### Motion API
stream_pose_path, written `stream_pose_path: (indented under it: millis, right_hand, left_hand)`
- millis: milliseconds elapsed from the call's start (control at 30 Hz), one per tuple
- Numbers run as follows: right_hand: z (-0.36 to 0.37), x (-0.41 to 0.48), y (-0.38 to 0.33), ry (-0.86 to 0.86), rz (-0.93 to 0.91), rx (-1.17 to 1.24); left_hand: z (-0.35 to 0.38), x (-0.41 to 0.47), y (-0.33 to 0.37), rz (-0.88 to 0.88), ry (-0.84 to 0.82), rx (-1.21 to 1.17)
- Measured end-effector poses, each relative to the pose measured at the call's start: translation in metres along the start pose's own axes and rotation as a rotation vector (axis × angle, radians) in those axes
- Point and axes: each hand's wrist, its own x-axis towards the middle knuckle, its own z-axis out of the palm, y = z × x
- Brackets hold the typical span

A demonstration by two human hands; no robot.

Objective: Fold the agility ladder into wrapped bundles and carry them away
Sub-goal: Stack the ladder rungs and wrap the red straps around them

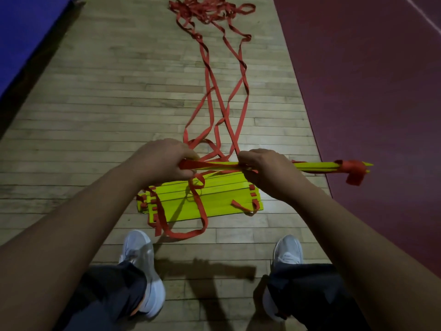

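Our left hand [164, 161] and right hand [262, 168] grip the thin yellow plastic rung bundle [315, 165]. The long red webbing straps [207, 77], crossed farther out, may knot as we wrap.

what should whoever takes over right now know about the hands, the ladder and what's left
Left hand grips the left end of the held rung bundle; right hand grips its middle.
Its right end already carries a strap wrap.
A second rung stack lies unwrapped on the floor below.
Loose straps trail to a tangle farther off.
Left: finish wrapping, bundle the rest, carry all away.
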Motion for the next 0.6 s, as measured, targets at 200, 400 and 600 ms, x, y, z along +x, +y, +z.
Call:
stream_pose_path:
  millis: [200,400,600]
  right_hand:
    - [-0.005,0.0015,0.0009,-0.131,0.032,0.201]
    - [-0.0009,0.0048,-0.0026,-0.125,0.156,0.444]
    - [0.0029,0.0085,0.0038,-0.238,0.213,0.437]
  left_hand:
    - [0.0032,-0.0037,-0.0066,0.046,0.024,-0.096]
    - [0.0012,-0.0083,-0.006,0.064,0.063,-0.056]
    - [0.0027,-0.0074,-0.0018,0.077,0.137,-0.047]
